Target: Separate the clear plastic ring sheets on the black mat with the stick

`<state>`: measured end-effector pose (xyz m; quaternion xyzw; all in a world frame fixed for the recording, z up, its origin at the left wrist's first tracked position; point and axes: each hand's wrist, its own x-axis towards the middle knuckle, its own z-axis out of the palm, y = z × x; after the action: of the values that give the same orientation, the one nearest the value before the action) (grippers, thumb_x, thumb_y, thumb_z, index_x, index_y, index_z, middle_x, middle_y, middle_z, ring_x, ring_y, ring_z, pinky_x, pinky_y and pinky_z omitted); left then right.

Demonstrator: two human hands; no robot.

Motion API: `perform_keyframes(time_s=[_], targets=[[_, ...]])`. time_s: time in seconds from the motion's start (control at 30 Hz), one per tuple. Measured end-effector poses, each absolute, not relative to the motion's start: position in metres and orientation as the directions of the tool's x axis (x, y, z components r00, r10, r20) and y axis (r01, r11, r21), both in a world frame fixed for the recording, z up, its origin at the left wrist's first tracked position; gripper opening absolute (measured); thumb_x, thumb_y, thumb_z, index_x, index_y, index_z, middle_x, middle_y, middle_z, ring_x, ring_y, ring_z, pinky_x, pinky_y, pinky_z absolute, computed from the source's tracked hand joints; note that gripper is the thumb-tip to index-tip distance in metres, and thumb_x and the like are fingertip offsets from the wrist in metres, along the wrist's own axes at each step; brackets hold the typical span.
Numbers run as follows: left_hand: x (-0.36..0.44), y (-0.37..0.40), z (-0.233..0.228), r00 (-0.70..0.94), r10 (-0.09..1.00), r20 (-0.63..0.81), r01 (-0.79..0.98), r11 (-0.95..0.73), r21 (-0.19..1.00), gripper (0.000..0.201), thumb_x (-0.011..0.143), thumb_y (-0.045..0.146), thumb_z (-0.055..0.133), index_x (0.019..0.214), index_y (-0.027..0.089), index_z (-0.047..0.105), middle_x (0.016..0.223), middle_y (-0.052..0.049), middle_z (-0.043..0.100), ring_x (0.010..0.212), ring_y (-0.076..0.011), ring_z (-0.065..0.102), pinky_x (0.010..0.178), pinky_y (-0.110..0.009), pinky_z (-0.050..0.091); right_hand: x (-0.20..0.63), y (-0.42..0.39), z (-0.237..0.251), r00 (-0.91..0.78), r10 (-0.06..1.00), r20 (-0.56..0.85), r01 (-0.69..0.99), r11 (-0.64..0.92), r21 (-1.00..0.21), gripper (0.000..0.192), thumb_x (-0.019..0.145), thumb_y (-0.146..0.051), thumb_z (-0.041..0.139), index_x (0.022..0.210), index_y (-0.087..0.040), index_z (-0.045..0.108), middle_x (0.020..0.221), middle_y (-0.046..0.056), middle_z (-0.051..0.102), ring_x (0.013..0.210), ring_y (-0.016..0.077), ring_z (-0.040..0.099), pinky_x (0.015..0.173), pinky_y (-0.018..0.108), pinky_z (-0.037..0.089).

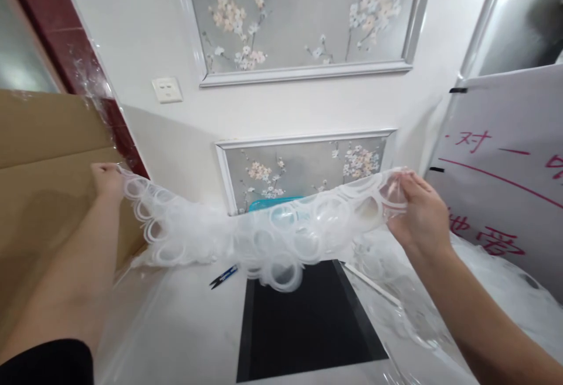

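A clear plastic bag (281,232) full of white translucent rings is stretched sideways between my two hands, above the table. My left hand (108,179) is closed on its left end, in front of the cardboard. At the other end, my right hand (420,206) pinches the film between thumb and fingers. The rings bunch in the sagging middle, with some hanging lowest over a black mat (303,326). Just left of that mat lie small dark blue thread snips (224,277).
Cardboard (53,132) stands at the left. More bagged white rings (505,285) lie at the right, under a white board (505,156) with red writing. A turquoise container (275,203) sits behind the bag, near the wall. A thin white strip (373,284) lies right of the mat.
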<state>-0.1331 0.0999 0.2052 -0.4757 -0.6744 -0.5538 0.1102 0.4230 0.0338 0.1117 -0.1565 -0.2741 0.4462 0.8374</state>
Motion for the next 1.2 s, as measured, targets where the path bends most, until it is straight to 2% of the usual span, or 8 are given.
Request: perform_keyframes(time_s=[0.17, 0.37, 0.5, 0.63, 0.8, 0.97, 1.07, 1.2], targets=[[-0.123, 0.112, 0.193, -0.528, 0.580, 0.620, 0.789, 0.065, 0.611, 0.014, 0.092, 0.025, 0.059, 0.088, 0.012, 0.056, 0.082, 0.000, 0.053, 0.068, -0.0114, 0.052, 0.061, -0.024, 0.046, 0.431, 0.031, 0.127, 0.315, 0.860, 0.402, -0.596, 0.509, -0.621, 0.012, 0.067, -0.015, 0.074, 0.067, -0.013, 0.062, 0.064, -0.003, 0.054, 0.056, 0.0081, 0.053, 0.059, 0.022, 0.050], [-0.126, 0.099, 0.189, -0.598, 0.545, 0.588, 0.774, 0.201, 0.600, 0.011, 0.095, 0.023, 0.052, 0.096, 0.012, 0.054, 0.088, -0.002, 0.053, 0.074, -0.0138, 0.053, 0.067, -0.027, 0.046, 0.460, 0.027, 0.133, 0.498, 0.716, 0.489, -0.411, 0.692, -0.594, 0.020, 0.071, -0.022, 0.072, 0.060, -0.017, 0.056, 0.059, -0.005, 0.047, 0.048, 0.0072, 0.045, 0.049, 0.022, 0.041], [-0.108, 0.097, 0.200, -0.556, 0.601, 0.574, 0.808, 0.232, 0.541, 0.011, 0.096, 0.017, 0.043, 0.099, 0.011, 0.052, 0.094, -0.005, 0.056, 0.090, -0.0193, 0.055, 0.077, -0.031, 0.045, 0.450, 0.022, 0.133, 0.199, 0.835, 0.513, 0.012, 0.522, -0.853, 0.025, 0.073, -0.040, 0.071, 0.068, -0.016, 0.063, 0.061, -0.002, 0.054, 0.053, 0.0101, 0.048, 0.052, 0.024, 0.039], [-0.047, 0.108, 0.217, -0.441, 0.739, 0.509, 0.877, 0.234, 0.419, 0.019, 0.083, 0.021, 0.060, 0.095, 0.007, 0.054, 0.096, -0.014, 0.062, 0.107, -0.0352, 0.053, 0.089, -0.046, 0.039, 0.425, 0.024, 0.159, 0.055, 0.793, 0.607, 0.424, 0.532, -0.733, 0.030, 0.076, -0.044, 0.068, 0.062, -0.017, 0.062, 0.052, -0.002, 0.055, 0.051, 0.0121, 0.051, 0.052, 0.025, 0.038], [0.081, 0.066, 0.194, -0.057, 0.857, 0.512, 0.946, -0.117, 0.301, 0.054, 0.087, 0.055, 0.055, 0.127, 0.020, 0.048, 0.123, -0.010, 0.058, 0.112, -0.0299, 0.055, 0.096, -0.042, 0.040, 0.401, 0.028, 0.184, -0.036, 0.733, 0.679, 0.452, 0.618, -0.643, 0.028, 0.072, -0.040, 0.072, 0.057, -0.018, 0.063, 0.045, -0.003, 0.057, 0.042, 0.0109, 0.050, 0.047, 0.025, 0.037], [0.172, -0.020, 0.125, 0.450, 0.788, 0.420, 0.598, -0.615, 0.514, 0.114, 0.064, 0.056, 0.079, 0.149, 0.030, 0.010, 0.141, -0.013, 0.041, 0.125, -0.0347, 0.045, 0.093, -0.044, 0.045, 0.384, 0.014, 0.186, -0.087, 0.795, 0.600, 0.220, 0.603, -0.767, 0.022, 0.064, -0.030, 0.081, 0.057, -0.018, 0.064, 0.048, -0.004, 0.059, 0.032, 0.0064, 0.041, 0.037, 0.023, 0.030], [0.177, -0.039, 0.102, 0.382, 0.835, 0.396, 0.569, -0.550, 0.611, 0.078, 0.080, 0.045, 0.067, 0.144, 0.030, 0.026, 0.129, -0.012, 0.053, 0.110, -0.0312, 0.056, 0.085, -0.042, 0.047, 0.385, 0.000, 0.189, -0.112, 0.825, 0.555, 0.089, 0.564, -0.821, 0.021, 0.061, -0.024, 0.083, 0.058, -0.017, 0.063, 0.047, -0.005, 0.058, 0.032, 0.0042, 0.038, 0.034, 0.021, 0.027], [0.152, -0.038, 0.098, 0.424, 0.884, 0.197, 0.534, -0.420, 0.734, 0.031, 0.088, 0.050, 0.053, 0.089, 0.020, 0.063, 0.079, -0.003, 0.061, 0.074, -0.0220, 0.059, 0.067, -0.033, 0.046, 0.399, -0.015, 0.196, -0.140, 0.816, 0.560, 0.105, 0.575, -0.812, 0.024, 0.060, -0.025, 0.085, 0.057, -0.016, 0.063, 0.046, -0.005, 0.057, 0.034, 0.0030, 0.038, 0.034, 0.019, 0.025]])
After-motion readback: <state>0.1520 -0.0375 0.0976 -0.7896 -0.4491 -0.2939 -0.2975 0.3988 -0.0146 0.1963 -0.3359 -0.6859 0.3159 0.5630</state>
